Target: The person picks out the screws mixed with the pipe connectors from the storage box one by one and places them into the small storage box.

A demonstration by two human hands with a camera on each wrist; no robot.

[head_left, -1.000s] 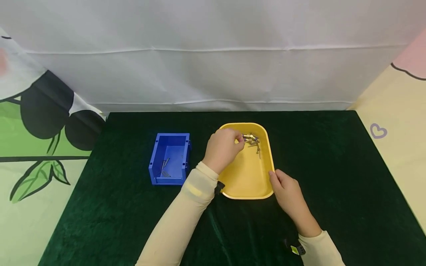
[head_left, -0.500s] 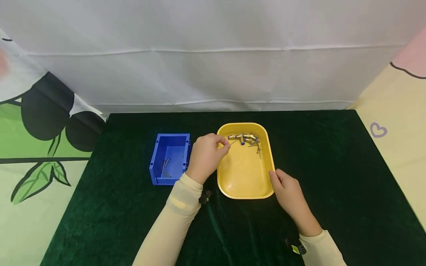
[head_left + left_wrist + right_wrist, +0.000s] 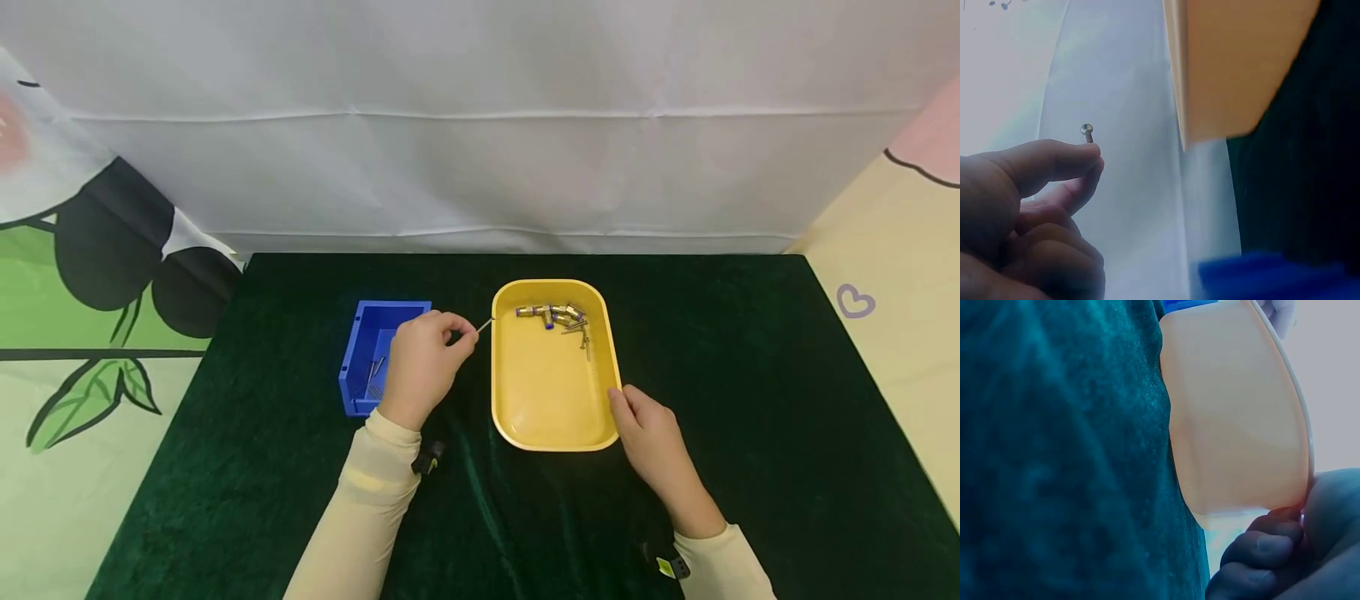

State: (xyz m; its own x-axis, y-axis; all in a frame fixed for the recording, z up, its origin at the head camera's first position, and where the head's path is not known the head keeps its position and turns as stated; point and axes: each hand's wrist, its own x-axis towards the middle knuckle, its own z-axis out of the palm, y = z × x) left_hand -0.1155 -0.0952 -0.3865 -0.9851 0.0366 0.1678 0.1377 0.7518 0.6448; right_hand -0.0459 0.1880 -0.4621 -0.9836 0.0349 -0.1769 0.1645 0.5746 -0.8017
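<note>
Screw (image 3: 486, 324): pinched by the left hand (image 3: 423, 367) near frame centre; a rounded head and threaded shank are shown past the fingertips (image 3: 1091, 150) in the left wrist view. In the head view it's pointed up and right, right by the yellow tray's (image 3: 555, 375) left rim; whether the rim is touched can't be told.
Screw step: probably a one-by-one transfer, tray to blue bin (image 3: 347, 358), caught midway, as a few small screws (image 3: 378, 364) can be seen in the bin, left of centre.
Next move: a small shift left over the bin seems to be called for, then a low release so nothing gets bounced out.
Blue bin: partly covered by the left hand in the head view, so much of its right side is hidden.
Right hand (image 3: 656, 442): clamped on the tray's edge, lower right of centre; the tray is presumably being steadied.
Tray contents: brass fittings (image 3: 547, 314) and some loose screws (image 3: 587, 343), bunched toward its upper right.
Hands: kept well apart, the tray's lower half between them.
</note>
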